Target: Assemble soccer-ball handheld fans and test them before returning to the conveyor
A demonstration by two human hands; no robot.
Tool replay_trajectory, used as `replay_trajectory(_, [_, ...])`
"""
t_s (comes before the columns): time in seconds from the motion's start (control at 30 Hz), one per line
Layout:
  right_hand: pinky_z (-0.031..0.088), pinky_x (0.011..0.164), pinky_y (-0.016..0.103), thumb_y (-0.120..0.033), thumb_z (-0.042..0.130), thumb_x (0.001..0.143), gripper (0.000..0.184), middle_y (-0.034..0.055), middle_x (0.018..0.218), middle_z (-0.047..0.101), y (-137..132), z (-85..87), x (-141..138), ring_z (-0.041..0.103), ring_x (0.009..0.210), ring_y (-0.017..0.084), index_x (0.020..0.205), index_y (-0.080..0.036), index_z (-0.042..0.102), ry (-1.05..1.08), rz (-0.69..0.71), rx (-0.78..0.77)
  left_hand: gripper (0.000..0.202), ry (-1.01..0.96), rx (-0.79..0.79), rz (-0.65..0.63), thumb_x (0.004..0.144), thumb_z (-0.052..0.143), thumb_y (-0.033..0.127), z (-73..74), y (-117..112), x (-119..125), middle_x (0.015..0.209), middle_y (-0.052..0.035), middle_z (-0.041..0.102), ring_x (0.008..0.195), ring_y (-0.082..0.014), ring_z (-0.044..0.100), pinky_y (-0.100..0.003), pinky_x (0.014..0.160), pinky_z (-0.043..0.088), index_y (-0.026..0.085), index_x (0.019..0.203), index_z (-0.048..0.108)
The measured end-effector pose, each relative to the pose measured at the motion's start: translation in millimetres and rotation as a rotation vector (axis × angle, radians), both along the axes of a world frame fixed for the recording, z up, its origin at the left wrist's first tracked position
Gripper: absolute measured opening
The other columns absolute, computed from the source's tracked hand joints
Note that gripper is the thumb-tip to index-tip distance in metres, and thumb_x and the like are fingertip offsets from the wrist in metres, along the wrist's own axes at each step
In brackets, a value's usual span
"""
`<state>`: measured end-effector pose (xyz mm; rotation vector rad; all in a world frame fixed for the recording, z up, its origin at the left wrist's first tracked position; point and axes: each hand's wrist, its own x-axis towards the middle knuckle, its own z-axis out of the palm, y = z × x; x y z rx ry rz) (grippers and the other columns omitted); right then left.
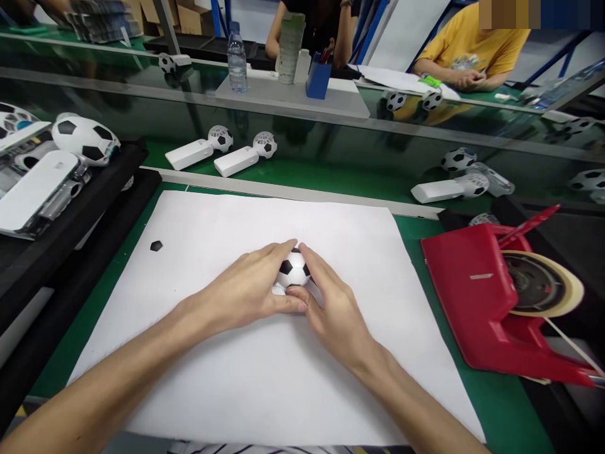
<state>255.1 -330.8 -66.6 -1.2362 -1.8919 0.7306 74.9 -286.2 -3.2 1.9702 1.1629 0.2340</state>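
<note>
A small black-and-white football-patterned ball part (293, 270) rests on a white sheet of paper (265, 378) in the middle of the bench. My left hand (250, 290) cups it from the left, with fingers curled over its top and thumb under its front. From the right, my right hand (331, 302) closes round the same part, fingertips meeting the left hand's above it. A loose black pentagon piece (155, 246) lies on the paper to the far left.
A red tape dispenser (477, 302) stands at the right. Black trays (70, 214) with white fan parts sit at the left. Several football-headed handheld fans (208, 148) lie on the conveyor behind. Other people sit beyond it, near a water bottle (237, 60).
</note>
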Motion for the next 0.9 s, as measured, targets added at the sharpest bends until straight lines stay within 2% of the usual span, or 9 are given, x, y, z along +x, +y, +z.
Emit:
replay_trajectory(0.1, [0.053, 0.103, 0.040, -0.010, 0.049, 0.096, 0.058, 0.0097, 0.143, 0.053, 1, 2.5, -1, 0.055, 0.127, 0.024, 0.151, -0.024, 0.036, 0.012, 0.024, 0.048, 0.078, -0.033, -0.002, -0.006, 0.084, 0.069, 0.049, 0.3, 1, -1, 0.139, -0.0115, 0.057, 0.122, -0.0307, 0.056, -0.041, 0.100, 0.046, 0.020, 0.148, 0.038])
replay_trajectory(0.27, [0.050, 0.108, 0.042, -0.006, 0.050, 0.094, 0.060, 0.0083, 0.146, 0.050, 0, 0.0, -4, 0.052, 0.132, 0.024, 0.149, -0.026, 0.037, 0.036, 0.018, 0.092, 0.035, -0.119, -0.039, 0.018, 0.088, 0.068, 0.036, 3.5, -1, 2, 0.117, -0.0046, 0.067, 0.109, -0.0252, 0.063, -0.038, 0.096, 0.049, 0.022, 0.118, 0.059])
replay_trajectory(0.4, [0.049, 0.110, 0.041, -0.006, 0.053, 0.093, 0.063, 0.0070, 0.145, 0.052, -3, -6.4, -5, 0.052, 0.133, 0.024, 0.149, -0.028, 0.038, 0.052, -0.051, 0.187, 0.024, -0.095, -0.038, 0.043, 0.087, 0.067, 0.027, 5.1, -2, 6, 0.112, -0.0026, 0.067, 0.101, -0.0227, 0.063, -0.035, 0.088, 0.051, 0.022, 0.109, 0.060])
replay_trajectory(0.5, [0.047, 0.113, 0.041, -0.006, 0.053, 0.093, 0.064, 0.0096, 0.147, 0.049, 1, -9.6, -3, 0.049, 0.136, 0.025, 0.152, -0.027, 0.035, 0.048, -0.030, 0.209, 0.029, -0.060, -0.042, 0.046, 0.088, 0.067, 0.029, 4.2, -2, 5, 0.115, -0.0025, 0.067, 0.097, -0.0216, 0.064, -0.035, 0.083, 0.053, 0.023, 0.115, 0.058])
replay_trajectory(0.63, [0.045, 0.114, 0.039, -0.010, 0.048, 0.098, 0.061, 0.0131, 0.150, 0.046, 9, -6.7, 0, 0.044, 0.139, 0.022, 0.155, -0.022, 0.029, 0.012, 0.099, 0.113, 0.060, 0.023, -0.063, 0.071, 0.090, 0.063, 0.045, -0.3, -2, 0, 0.143, -0.0030, 0.055, 0.123, -0.0270, 0.057, -0.037, 0.093, 0.053, 0.029, 0.143, 0.041])
replay_trajectory(0.7, [0.046, 0.113, 0.040, -0.014, 0.049, 0.099, 0.062, 0.0154, 0.153, 0.041, 7, 2.4, 4, 0.041, 0.142, 0.023, 0.156, -0.018, 0.026, -0.072, 0.136, 0.028, 0.080, 0.071, -0.057, 0.076, 0.088, 0.062, 0.056, -4.1, -4, -2, 0.155, -0.0039, 0.043, 0.134, -0.0300, 0.049, -0.040, 0.098, 0.052, 0.030, 0.154, 0.025])
replay_trajectory(0.77, [0.045, 0.113, 0.045, -0.017, 0.051, 0.098, 0.068, 0.0171, 0.161, 0.028, 0, 20.6, 14, 0.033, 0.146, 0.027, 0.158, -0.015, 0.019, -0.225, 0.129, -0.028, 0.095, 0.123, 0.015, 0.057, 0.082, 0.063, 0.066, -8.8, -8, -2, 0.158, -0.0083, 0.037, 0.136, -0.0335, 0.046, -0.044, 0.102, 0.050, 0.026, 0.156, 0.020])
replay_trajectory(0.83, [0.046, 0.112, 0.047, -0.024, 0.052, 0.098, 0.070, 0.0128, 0.164, 0.018, -16, 49.3, 33, 0.027, 0.149, 0.030, 0.159, -0.018, 0.018, -0.390, 0.084, -0.004, 0.101, 0.210, 0.190, 0.034, 0.077, 0.065, 0.067, -14.7, -16, 0, 0.152, -0.0155, 0.044, 0.131, -0.0379, 0.049, -0.049, 0.102, 0.048, 0.018, 0.155, 0.023])
replay_trajectory(0.9, [0.051, 0.109, 0.045, -0.032, 0.053, 0.099, 0.060, 0.0071, 0.162, 0.028, -37, 86.9, 62, 0.035, 0.145, 0.030, 0.155, -0.025, 0.032, -0.479, -0.032, 0.110, 0.096, 0.324, 0.384, 0.033, 0.079, 0.066, 0.059, -23.0, -25, 3, 0.134, -0.0200, 0.059, 0.116, -0.0403, 0.059, -0.052, 0.092, 0.053, 0.012, 0.153, 0.026])
